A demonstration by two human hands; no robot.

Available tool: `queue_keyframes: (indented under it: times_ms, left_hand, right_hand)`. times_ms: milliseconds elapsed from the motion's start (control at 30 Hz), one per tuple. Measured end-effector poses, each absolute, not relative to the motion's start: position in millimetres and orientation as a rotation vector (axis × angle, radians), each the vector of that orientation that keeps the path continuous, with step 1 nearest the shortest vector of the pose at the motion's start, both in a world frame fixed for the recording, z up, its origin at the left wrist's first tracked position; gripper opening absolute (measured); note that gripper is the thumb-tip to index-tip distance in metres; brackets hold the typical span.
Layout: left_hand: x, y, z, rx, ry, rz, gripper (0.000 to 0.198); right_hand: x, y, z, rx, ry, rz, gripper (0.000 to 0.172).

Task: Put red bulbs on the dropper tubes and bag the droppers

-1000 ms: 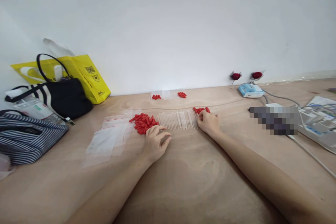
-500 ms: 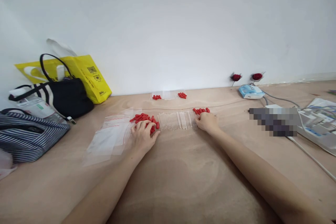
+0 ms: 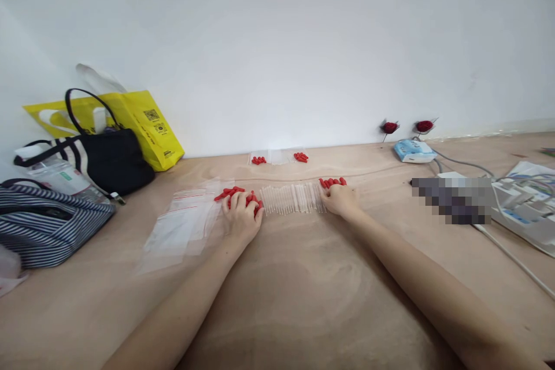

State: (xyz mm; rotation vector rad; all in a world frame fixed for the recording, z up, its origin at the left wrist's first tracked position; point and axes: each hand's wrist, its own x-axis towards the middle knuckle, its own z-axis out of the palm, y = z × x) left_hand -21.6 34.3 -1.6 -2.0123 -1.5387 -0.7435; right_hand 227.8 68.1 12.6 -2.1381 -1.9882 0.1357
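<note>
My left hand (image 3: pixel 244 218) rests over a heap of small red bulb-shaped pieces (image 3: pixel 229 192), its fingers apart and bent onto them. Part of the heap is hidden under the fingers. Beside it, a row of thin, clear tubes (image 3: pixel 286 199) with narrow tips lies side by side on the table. At the row's right end my right hand (image 3: pixel 340 201) has its fingers drawn together; what they hold, if anything, is hidden. Several more red bulb-shaped pieces (image 3: pixel 333 182) lie just beyond its knuckles.
Flat zip bags (image 3: pixel 177 225) overlap left of my left hand. Farther back lie small clear bags (image 3: pixel 276 156) with red pieces. Bags, including a yellow one (image 3: pixel 162 139), stand at left. A blue-white pack (image 3: pixel 414 151), cables and a power strip (image 3: pixel 531 208) occupy the right.
My left hand has shifted slightly right and forward over the red heap, its fingers more spread. My right hand has moved slightly left, staying at the row's right end.
</note>
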Motion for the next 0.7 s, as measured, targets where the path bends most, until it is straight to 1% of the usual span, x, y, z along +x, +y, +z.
queue_keyframes:
  times_ms: [67, 167, 233, 300, 433, 567, 700]
  left_hand:
    - [-20, 30, 3, -1.995, -1.499, -0.809, 0.012]
    - [-16, 19, 12, -1.996, -1.434, -0.955, 0.012]
    - [-14, 10, 14, -2.116, -1.384, -1.033, 0.012]
    - [-12, 2, 14, -2.358, -1.306, -1.043, 0.011]
    - [-9, -4, 8, -2.767, -1.188, -0.924, 0.012]
    - [-8, -6, 4, -2.833, -1.239, -0.918, 0.013]
    - [-4, -7, 0, -2.831, -1.274, -0.902, 0.029]
  right_hand:
    - [230, 63, 13, -2.042, -2.060, 0.125, 0.025]
    - [235, 50, 10, -1.659, -2.260, 0.123, 0.019]
    - [239, 39, 7, -1.351, -2.367, 0.109, 0.018]
    - [243, 30, 4, -1.186, -2.417, 0.102, 0.018]
    - [249, 20, 1, -1.119, -2.495, 0.176, 0.019]
    - [251, 20, 0, -1.102, -2.473, 0.264, 0.018]
    - [246, 19, -5, -1.125, -2.339, 0.315, 0.019]
